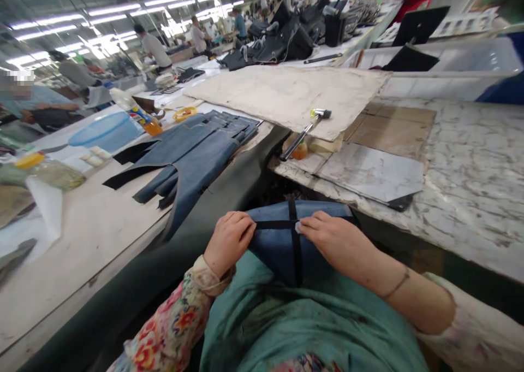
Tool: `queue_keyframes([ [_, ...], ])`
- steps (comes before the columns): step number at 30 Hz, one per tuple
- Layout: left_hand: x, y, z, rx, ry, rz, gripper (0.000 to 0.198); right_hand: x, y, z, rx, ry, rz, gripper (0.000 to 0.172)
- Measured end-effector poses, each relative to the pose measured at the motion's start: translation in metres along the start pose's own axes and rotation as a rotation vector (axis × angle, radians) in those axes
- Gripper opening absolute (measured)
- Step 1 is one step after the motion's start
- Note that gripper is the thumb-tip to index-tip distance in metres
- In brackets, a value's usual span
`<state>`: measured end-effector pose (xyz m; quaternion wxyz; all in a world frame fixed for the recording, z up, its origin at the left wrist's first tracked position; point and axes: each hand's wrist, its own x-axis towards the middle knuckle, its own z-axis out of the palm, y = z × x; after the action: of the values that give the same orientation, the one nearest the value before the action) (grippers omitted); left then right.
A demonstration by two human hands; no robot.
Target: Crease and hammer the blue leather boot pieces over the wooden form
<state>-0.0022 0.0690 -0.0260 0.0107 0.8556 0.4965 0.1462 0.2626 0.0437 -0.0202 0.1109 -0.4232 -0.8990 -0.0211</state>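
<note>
At blue panel's (271, 247) left edge, left hand (231, 237)

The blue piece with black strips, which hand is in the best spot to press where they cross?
Probably the right hand: it is at the crossing of the black strips, pinching a small pale thing. The left hand holds the blue piece farther left.

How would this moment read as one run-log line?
left hand: holding edge of blue piece | right hand: at crossing of black strips | hammer: head on pale sheet
</note>
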Motion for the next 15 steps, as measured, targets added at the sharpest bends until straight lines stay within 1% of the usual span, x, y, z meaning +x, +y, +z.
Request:
queue_keyframes([
  [2, 0.026, 0.003, -0.002, -0.045, 0.005, 0.028, 0.024, -0.015, -0.001, 0.008, 0.017, 0.099, 0.058, 0.03],
  [4, 0.061, 0.01, -0.003, -0.087, 0.045, 0.07, 0.029, -0.028, -0.004, 0.018, 0.063, 0.224, 0.134, 0.029],
  [6, 0.102, 0.021, -0.002, -0.115, 0.078, 0.108, 0.036, -0.036, -0.007, 0.028, 0.085, 0.319, 0.211, 0.03],
  [8, 0.148, 0.034, -0.001, -0.121, 0.096, 0.102, 0.042, -0.04, -0.01, 0.034, 0.089, 0.366, 0.269, 0.03],
  [10, 0.192, 0.047, 0.002, -0.135, 0.068, 0.008, 0.049, -0.04, -0.012, 0.036, 0.106, 0.373, 0.306, 0.031],
  [12, 0.231, 0.058, 0.009, -0.191, -0.026, -0.155, 0.05, -0.037, -0.013, 0.034, 0.123, 0.362, 0.323, 0.031],
  [14, 0.26, 0.064, 0.018, -0.262, -0.115, -0.286, 0.04, -0.035, -0.013, 0.032, 0.118, 0.357, 0.32, 0.03],
  [15, 0.27, 0.065, 0.022, -0.299, -0.139, -0.324, 0.033, -0.034, -0.013, 0.031, 0.11, 0.361, 0.313, 0.029],
])
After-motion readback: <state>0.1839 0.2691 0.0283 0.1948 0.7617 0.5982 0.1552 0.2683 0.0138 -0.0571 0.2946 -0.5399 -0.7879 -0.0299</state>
